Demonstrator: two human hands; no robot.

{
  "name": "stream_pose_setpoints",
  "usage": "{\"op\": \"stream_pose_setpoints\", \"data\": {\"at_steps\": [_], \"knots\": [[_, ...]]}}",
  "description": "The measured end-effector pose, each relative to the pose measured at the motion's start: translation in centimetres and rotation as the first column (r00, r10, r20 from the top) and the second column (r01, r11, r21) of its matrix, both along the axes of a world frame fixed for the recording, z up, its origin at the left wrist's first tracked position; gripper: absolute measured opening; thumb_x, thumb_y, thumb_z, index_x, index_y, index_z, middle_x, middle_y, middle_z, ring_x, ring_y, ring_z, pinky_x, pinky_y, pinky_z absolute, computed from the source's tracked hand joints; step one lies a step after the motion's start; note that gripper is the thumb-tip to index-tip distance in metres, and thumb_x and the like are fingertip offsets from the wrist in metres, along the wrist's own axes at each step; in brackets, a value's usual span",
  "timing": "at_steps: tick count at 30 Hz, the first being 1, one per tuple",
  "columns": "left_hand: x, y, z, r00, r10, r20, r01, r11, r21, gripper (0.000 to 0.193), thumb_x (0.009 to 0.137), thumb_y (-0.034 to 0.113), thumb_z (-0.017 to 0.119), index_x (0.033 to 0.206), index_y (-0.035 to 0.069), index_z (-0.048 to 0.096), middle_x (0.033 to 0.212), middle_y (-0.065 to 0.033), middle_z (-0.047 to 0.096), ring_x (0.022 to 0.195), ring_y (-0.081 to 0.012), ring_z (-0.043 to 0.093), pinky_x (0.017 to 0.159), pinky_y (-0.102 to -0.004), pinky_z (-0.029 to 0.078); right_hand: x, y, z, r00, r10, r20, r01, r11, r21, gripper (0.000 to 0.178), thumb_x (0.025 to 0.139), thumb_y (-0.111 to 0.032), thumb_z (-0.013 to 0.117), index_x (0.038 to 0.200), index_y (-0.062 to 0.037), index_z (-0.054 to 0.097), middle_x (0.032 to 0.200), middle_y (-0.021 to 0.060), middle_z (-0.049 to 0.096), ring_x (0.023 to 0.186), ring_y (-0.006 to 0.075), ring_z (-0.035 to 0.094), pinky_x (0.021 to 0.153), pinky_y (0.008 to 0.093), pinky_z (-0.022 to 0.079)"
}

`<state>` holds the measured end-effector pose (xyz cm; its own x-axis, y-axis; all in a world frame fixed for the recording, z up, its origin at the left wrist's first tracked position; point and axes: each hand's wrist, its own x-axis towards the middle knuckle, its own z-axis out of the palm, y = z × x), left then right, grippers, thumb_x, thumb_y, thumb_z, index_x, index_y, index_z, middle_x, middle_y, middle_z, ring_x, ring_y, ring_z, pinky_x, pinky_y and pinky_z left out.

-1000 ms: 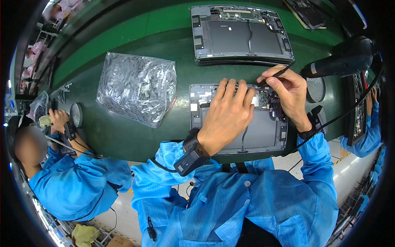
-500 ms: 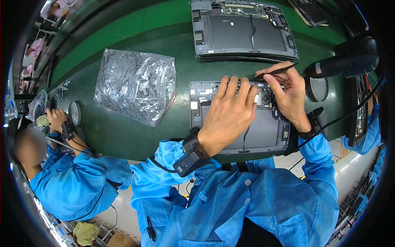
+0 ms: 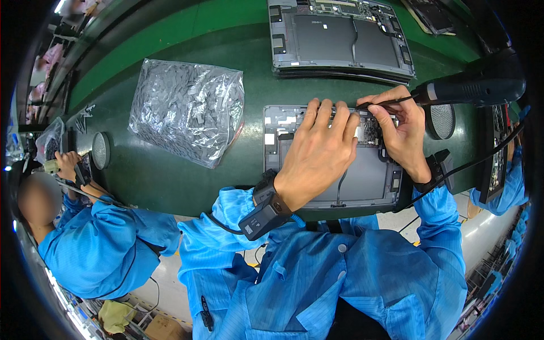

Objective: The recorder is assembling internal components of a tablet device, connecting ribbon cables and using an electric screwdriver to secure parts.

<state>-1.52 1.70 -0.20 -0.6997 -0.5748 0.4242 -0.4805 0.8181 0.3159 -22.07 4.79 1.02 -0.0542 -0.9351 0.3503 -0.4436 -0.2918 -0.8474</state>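
An opened grey laptop chassis [image 3: 368, 175] lies in front of me at the table's near edge, its circuit board [image 3: 369, 131] showing beside my fingers. My left hand [image 3: 318, 150] rests flat over its upper middle, fingers stretched toward the far edge, hiding part of the inside. Between the thumb and fingers of my right hand [image 3: 401, 127] is a slim black spudger [image 3: 391, 102]. It lies almost level, with its left end at the chassis's far edge, by my left fingertips. What that end touches is too small to make out.
A clear bag of small grey pieces [image 3: 187, 113] lies to the left. Stacked laptop chassis [image 3: 334, 48] stand beyond my hands. A black handheld tool [image 3: 476, 85] and a round metal dish [image 3: 442, 121] are at the right. A co-worker [image 3: 102, 243] sits at the left.
The spudger has tipped flatter and moved slightly right with my right hand. My left hand stays flat on the chassis. The whole view has shifted slightly.
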Motion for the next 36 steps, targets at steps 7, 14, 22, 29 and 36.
{"op": "stream_pose_setpoints", "data": {"at_steps": [7,14,22,29,36], "knots": [[-0.04,-0.06,-0.03,1.0,-0.001,0.006,0.001,1.0,-0.004,0.042,0.091,0.018,0.076,0.127,-0.002,0.069,0.126,-0.0213,0.064,0.121,-0.0412,0.063,0.114,-0.0552,0.048,0.03,0.16,0.2,0.999,0.004,-0.04,-0.004,1.0,0.006,0.009,0.101,0.005,0.07,0.108,0.0061,0.065,0.105,0.0176,0.078,0.103,0.0257,0.08,0.09,0.0354,0.065],[-0.07,-0.02,-0.24,1.0,0.009,-0.021,-0.009,1.0,-0.028,0.041,0.09,0.018,0.076,0.125,-0.002,0.069,0.124,-0.0206,0.064,0.121,-0.0408,0.063,0.114,-0.0547,0.049,0.13,0.2,0.31,1.0,0.012,-0.013,-0.012,1.0,-0.001,0.008,0.101,0.006,0.069,0.108,0.0061,0.065,0.106,0.0179,0.079,0.103,0.0243,0.08,0.091,0.0352,0.065],[-0.01,-0.04,-0.09,1.0,-0.004,-0.013,0.004,1.0,-0.006,0.04,0.09,0.018,0.076,0.124,-0.002,0.069,0.123,-0.0208,0.064,0.119,-0.0401,0.063,0.113,-0.0542,0.048,0.1,0.18,0.19,0.999,0.007,-0.041,-0.007,1.0,0.001,0.008,0.1,0.005,0.069,0.108,0.0056,0.067,0.107,0.0167,0.08,0.1,0.0246,0.08,0.089,0.035,0.065],[-0.1,-0.06,-0.27,1.0,0.008,-0.013,-0.009,1.0,-0.011,0.04,0.091,0.018,0.075,0.124,-0.002,0.069,0.124,-0.0213,0.064,0.119,-0.0402,0.062,0.114,-0.054,0.048,0.49,0.01,0.64,0.966,-0.009,-0.259,-0.021,0.993,-0.115,0.007,0.095,0.008,0.071,0.101,0.0041,0.071,0.103,0.0177,0.081,0.094,0.0317,0.082,0.081,0.0355,0.064],[-0.03,0.0,-0.14,1.0,0.005,-0.017,-0.005,1.0,0.003,0.039,0.091,0.018,0.075,0.123,-0.002,0.069,0.125,-0.0211,0.064,0.12,-0.0402,0.062,0.114,-0.0536,0.047,0.6,-0.04,0.47,0.944,-0.001,-0.329,-0.065,0.98,-0.188,0.012,0.089,0.012,0.07,0.097,0.0031,0.07,0.102,0.0167,0.081,0.089,0.0335,0.081,0.078,0.0373,0.064]]}}
